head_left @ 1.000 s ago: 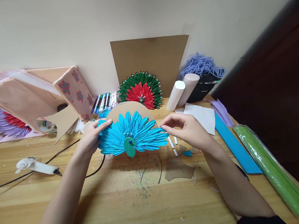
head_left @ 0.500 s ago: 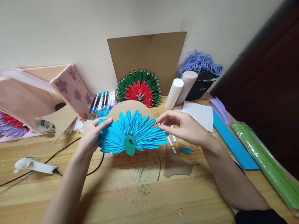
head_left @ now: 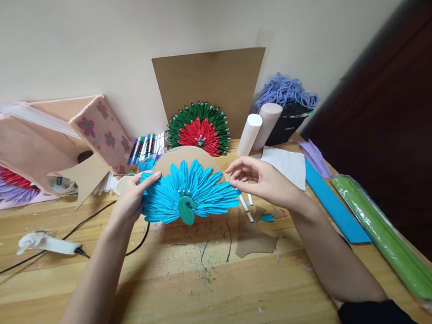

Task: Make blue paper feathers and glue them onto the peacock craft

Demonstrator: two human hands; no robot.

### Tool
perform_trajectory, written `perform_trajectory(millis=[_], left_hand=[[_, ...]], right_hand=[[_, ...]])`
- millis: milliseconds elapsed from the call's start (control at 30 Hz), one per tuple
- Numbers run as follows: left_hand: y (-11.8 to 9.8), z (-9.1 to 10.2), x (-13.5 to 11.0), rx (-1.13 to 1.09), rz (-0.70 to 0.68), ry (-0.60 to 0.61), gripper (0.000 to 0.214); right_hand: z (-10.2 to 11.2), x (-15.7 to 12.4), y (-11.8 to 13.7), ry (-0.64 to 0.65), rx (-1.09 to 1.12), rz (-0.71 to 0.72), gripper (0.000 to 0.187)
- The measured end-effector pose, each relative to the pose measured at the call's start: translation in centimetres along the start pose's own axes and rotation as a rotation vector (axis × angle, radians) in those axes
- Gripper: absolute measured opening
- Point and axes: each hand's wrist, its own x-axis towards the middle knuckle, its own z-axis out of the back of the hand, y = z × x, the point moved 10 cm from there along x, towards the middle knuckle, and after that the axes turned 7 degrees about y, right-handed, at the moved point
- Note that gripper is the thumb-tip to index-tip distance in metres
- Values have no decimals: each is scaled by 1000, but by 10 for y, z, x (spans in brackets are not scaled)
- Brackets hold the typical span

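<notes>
A blue paper peacock [head_left: 190,192] with fanned petals, a green body and a brown cardboard backing stands upright above the wooden table [head_left: 197,289]. My left hand [head_left: 134,197] grips its left edge, thumb across the blue petals. My right hand [head_left: 263,180] pinches the tips of the petals on its right side, fingers curled. White glue sticks [head_left: 247,204] lie on the table just below my right hand.
A red-and-green paper fan [head_left: 200,130] leans on a cardboard sheet [head_left: 211,84] at the wall. Markers [head_left: 146,147], two pale rolls [head_left: 258,128], purple yarn [head_left: 285,91], a glue gun with cable [head_left: 45,242], cardboard scraps [head_left: 255,239], blue [head_left: 333,202] and green paper [head_left: 385,243] lie around.
My right hand has shifted slightly up and left along the peacock's right edge. The view has drifted a little; the left hand keeps its hold.
</notes>
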Motion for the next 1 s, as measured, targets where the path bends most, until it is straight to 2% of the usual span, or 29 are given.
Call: perform_trajectory(millis=[367,1000], left_hand=[[-2,0,-1,29,-10,-28,32],[-6,3,-3,54,-55,-79,35]], right_hand=[[-5,1,-10,79,75,-54,22],[-6,4,-21,22,77,-96,24]])
